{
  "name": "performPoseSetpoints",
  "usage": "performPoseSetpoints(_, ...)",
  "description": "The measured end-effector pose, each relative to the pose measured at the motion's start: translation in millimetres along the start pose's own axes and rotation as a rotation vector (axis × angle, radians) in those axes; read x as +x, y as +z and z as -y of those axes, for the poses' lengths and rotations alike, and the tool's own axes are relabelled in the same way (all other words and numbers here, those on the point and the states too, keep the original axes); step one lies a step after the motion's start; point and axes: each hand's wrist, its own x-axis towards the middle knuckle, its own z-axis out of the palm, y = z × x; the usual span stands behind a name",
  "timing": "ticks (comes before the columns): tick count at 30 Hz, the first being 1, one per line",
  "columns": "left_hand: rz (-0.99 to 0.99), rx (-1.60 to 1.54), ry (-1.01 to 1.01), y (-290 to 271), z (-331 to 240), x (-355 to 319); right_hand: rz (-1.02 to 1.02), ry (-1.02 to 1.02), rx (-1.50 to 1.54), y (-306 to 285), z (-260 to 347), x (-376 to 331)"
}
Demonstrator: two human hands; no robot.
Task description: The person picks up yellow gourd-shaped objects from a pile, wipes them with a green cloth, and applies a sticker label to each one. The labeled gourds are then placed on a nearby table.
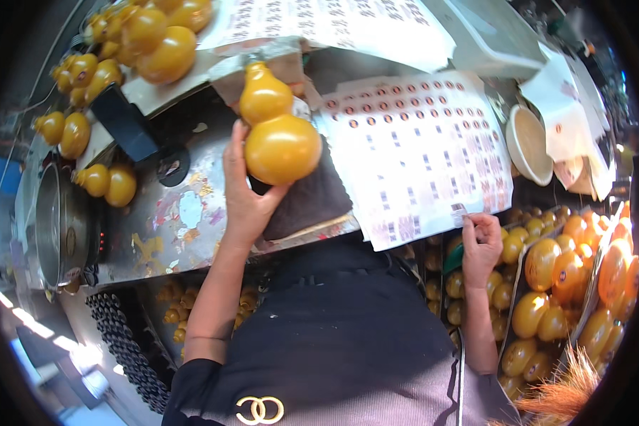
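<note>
My left hand point(238, 177) is closed round the underside of a glossy yellow gourd point(282, 145), its narrow neck pointing away from me. The gourd is held above a dark cloth point(309, 206) at the worktop's front. To the right, my right hand point(483, 245) is closed in a pinch on a small printed sticker point(459, 211), at the near right edge of a white sticker sheet point(412, 170). The sheet bears rows of small round and rectangular prints, with gaps among them. Whether the pinched sticker is fully off the sheet, I cannot tell.
Several yellow gourds point(167, 53) lie at the far left, by a phone point(124, 122) on a round-based stand. A metal pan point(50, 224) stands at the left. More printed sheets point(334, 21) lie at the back. A bowl point(529, 145) and crates of gourds point(539, 284) are at the right.
</note>
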Motion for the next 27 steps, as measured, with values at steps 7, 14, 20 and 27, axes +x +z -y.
performPoseSetpoints(7, 0.039, 0.023, -0.001, -5.3, 0.3, 5.9, 0.486, -0.277, 0.058, 66.0, 103.3, 67.8)
performPoseSetpoints(14, 0.059, 0.042, -0.018, -13.8, -5.0, 6.4, 1.039, -0.34, 0.224, 132.1, 177.0, 97.5)
performPoseSetpoints(20, 0.085, 0.058, -0.113, -13.6, -2.3, 3.6, 1.285, -0.429, 0.304, 157.2, 199.5, 107.5)
performPoseSetpoints(27, 0.183, -0.137, -0.113, -20.6, -4.3, 7.2, 1.296, -0.833, 0.136, 192.2, 206.4, 101.8)
